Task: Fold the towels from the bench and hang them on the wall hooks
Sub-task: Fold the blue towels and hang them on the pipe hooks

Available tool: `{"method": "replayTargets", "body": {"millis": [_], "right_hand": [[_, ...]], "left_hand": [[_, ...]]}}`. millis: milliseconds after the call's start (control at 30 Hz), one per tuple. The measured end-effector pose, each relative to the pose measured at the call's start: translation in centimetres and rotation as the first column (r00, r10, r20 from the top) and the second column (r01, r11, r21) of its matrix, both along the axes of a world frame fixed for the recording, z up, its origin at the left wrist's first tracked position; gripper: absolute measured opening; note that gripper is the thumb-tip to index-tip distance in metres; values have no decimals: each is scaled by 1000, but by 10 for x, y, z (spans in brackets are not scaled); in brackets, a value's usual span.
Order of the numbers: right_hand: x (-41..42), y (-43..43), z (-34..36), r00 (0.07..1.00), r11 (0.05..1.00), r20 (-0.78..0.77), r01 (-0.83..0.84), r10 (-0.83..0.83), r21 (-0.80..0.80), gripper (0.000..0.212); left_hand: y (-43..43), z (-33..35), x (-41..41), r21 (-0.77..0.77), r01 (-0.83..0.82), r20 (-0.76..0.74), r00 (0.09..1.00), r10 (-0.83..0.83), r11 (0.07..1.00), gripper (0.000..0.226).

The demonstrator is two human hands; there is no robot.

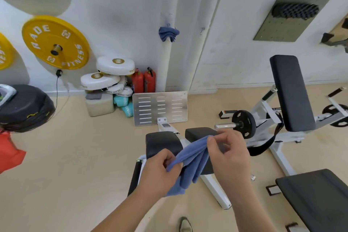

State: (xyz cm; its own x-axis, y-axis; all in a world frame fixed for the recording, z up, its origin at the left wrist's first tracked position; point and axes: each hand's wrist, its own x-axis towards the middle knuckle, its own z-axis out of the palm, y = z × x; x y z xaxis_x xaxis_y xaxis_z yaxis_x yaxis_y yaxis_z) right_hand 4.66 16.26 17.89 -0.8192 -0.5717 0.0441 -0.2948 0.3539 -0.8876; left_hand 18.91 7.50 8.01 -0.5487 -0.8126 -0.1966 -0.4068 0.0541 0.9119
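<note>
A blue towel [190, 158] is held up in the air between both hands, bunched lengthwise into loose folds. Its lower end is gripped by the left hand [162, 167], whose fingers are curled round the cloth with the thumb laid over the top; a flap of the towel hangs down below that hand. The upper end is pinched by the right hand [227, 150] between thumb and fingertips, with the remaining fingers loosely bent. The right hand is held slightly higher and farther out than the left, so the towel is stretched on a slant between them.

Directly behind the hands, two black pads [162, 143] of a white-framed exercise machine are seen, and beyond these a slotted metal footplate [160, 107] is stood on the floor. Far above and beyond the hands, a second blue towel [168, 33] is hung on the white wall, gathered in a bunch; a small wall hook [202, 31] is fixed just beside it, toward the right hand's side. Below and outside the right hand, the black padded worktop [316, 194] is seen. Well beyond the left hand, two red fire extinguishers [144, 81] are stood against the wall, and a yellow weight plate [55, 42] is mounted farther out on that side.
</note>
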Motion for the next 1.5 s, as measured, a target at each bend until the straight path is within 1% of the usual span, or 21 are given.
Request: {"method": "replayTargets", "body": {"millis": [67,167,267,333,467,533,600,667,700,733,767,800,867,900,967,1033,1133,1233,1300,1400,1500], "right_hand": [[-26,2,-1,987,997,151,60,-52,-53,4],[-78,9,-2,979,991,174,119,-107,-62,12],[-135,16,-11,971,986,186,162,-150,-50,12],[-171,21,-23,972,988,175,154,-156,25,8],[-214,26,-50,986,933,163,-91,35,347,8],[-215,30,-51,968,901,183,-228,170,369,9],[-204,32,-39,887,890,292,-419,359,178,21],[-190,32,-21,697,760,380,-650,608,-23,30],[-183,31,-13,602,672,385,-738,699,-66,36],[-179,32,-9,547,618,380,-781,746,-87,41],[-178,32,-7,555,627,375,-773,742,-96,43],[-180,31,-6,604,672,359,-734,711,-95,39],[-187,30,-6,675,730,319,-678,665,-88,15],[-191,31,-7,667,719,319,-691,673,-74,3],[-193,32,-11,626,664,302,-747,719,-33,10],[-191,31,-16,613,663,328,-747,719,-57,13],[-190,26,-25,644,741,400,-652,652,-159,21],[-194,18,-28,666,797,444,-546,599,-257,27],[-199,13,-26,679,835,486,-457,550,-307,26],[-212,7,-26,713,860,480,-420,511,-291,23],[-229,-3,-26,804,886,371,-420,465,-199,19]], "left_hand": [[-6,-12,1,-43,113,178,979,-104,993,19],[-10,-22,-3,-56,162,333,933,-135,985,16],[-12,-17,-12,-39,4,288,958,8,999,16],[-12,-1,-25,-6,-89,215,973,88,996,15],[-3,56,-64,-71,-132,132,981,141,989,11],[9,82,-90,-111,-73,143,986,88,991,13],[21,97,-119,-155,16,165,986,10,988,17],[30,101,-144,-168,75,146,988,-50,983,19],[33,102,-154,-179,87,136,989,-63,980,22],[34,101,-161,-191,87,122,990,-65,978,26],[36,100,-166,-199,77,101,993,-58,977,30],[38,100,-168,-207,63,74,996,-48,976,35],[44,98,-168,-209,48,42,998,-40,977,48],[47,96,-165,-198,53,37,998,-46,979,57],[52,88,-159,-137,57,26,998,-54,989,71],[57,77,-150,-50,48,2,999,-48,998,76],[61,64,-135,71,72,16,997,-73,995,56],[60,51,-119,167,125,170,973,-154,978,21],[55,41,-107,177,133,280,943,-180,975,8],[39,30,-92,119,56,341,935,-94,991,10],[12,33,-89,-35,-98,309,945,104,995,9]]}}
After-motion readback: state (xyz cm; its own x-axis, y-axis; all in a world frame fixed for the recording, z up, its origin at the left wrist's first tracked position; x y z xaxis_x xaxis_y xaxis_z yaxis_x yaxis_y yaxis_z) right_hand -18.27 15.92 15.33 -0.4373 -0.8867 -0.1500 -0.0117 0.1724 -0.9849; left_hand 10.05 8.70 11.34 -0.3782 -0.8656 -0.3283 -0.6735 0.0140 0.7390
